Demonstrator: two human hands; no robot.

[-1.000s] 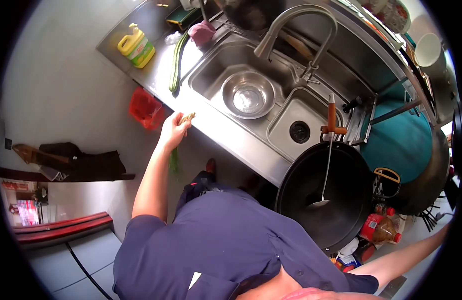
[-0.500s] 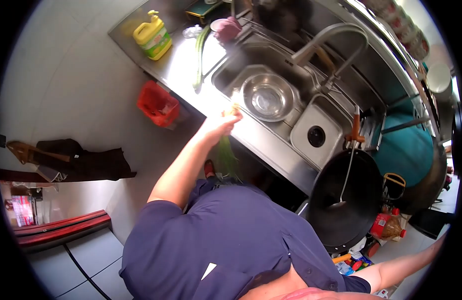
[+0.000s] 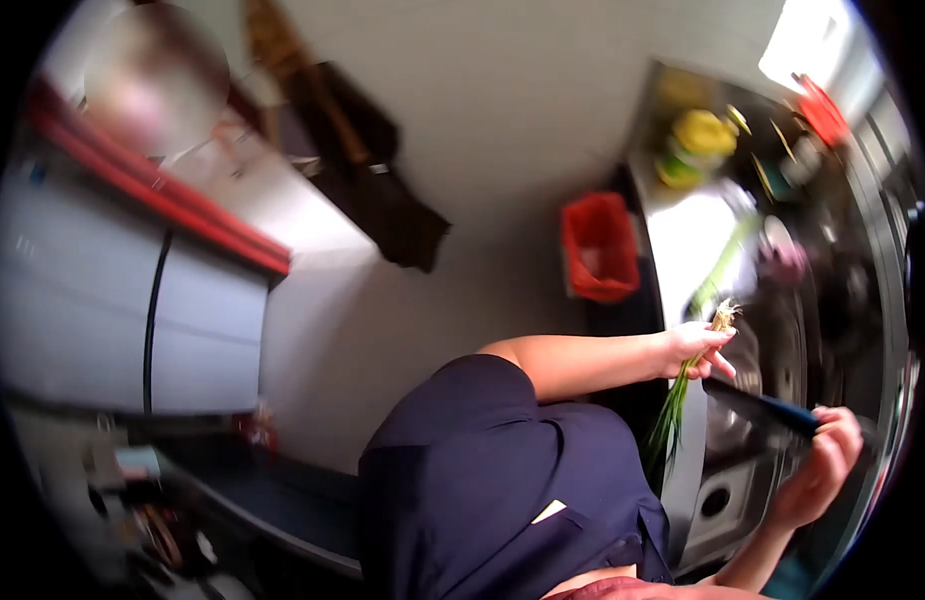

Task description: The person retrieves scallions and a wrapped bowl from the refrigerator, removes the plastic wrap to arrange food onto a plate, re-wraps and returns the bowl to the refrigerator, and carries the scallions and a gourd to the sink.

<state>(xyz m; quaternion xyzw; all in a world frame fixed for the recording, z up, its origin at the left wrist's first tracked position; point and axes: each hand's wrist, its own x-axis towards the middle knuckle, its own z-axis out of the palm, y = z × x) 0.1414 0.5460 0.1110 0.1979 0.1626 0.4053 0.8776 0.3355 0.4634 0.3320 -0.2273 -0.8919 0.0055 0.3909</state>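
Observation:
My left hand [image 3: 694, 350] is closed round a bunch of green onions [image 3: 670, 412], its pale root ends sticking up past the fingers and the green leaves hanging below, over the counter's front edge. On the right, my right hand [image 3: 824, 468] grips the handle of a dark-bladed knife [image 3: 757, 405]. The blade points left, and its tip is close below my left hand. Beyond the green onions a long green vegetable [image 3: 727, 262], blurred by motion, lies on the steel counter [image 3: 679, 240].
A red bin [image 3: 599, 248] stands beside the counter. Farther back on the counter is a yellow bottle [image 3: 697, 148], with a purplish cloth [image 3: 782, 262] near the sink [image 3: 722, 500]. Dark clothing [image 3: 382, 190] hangs at the upper left, near a grey cabinet [image 3: 72, 290].
The view has swung round, so the counter and bin now appear at the right. My right hand, previously cut off at the frame's edge, is now visible with a knife over the sink.

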